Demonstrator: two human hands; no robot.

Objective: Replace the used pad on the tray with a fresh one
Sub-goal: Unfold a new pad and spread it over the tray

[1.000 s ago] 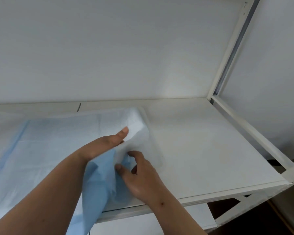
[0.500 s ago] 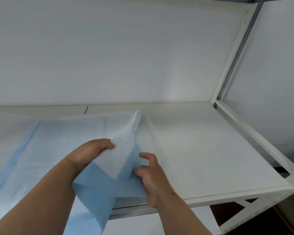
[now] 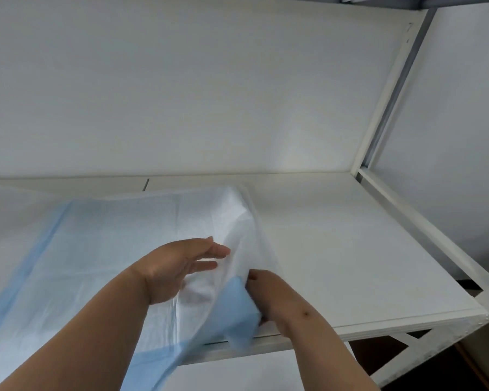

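Since half a second ago my left hand (image 3: 181,266) has let go of the pad (image 3: 102,249) and now hovers flat, fingers straight, beside the raised white fold. Lower down, my right hand (image 3: 268,294) pinches the blue underside of that fold near the front edge of the tray (image 3: 364,263).

To the right of the fold the tray lies bare out to its white frame rail (image 3: 424,232), so I have room there. The pad's near corner hangs over the front lip.

The pad is white on top with a pale blue border and a blue backing, creased and spread over the tray's left part. Behind stands a plain white back panel (image 3: 209,94), and an upright post (image 3: 390,88) rises at the right corner.
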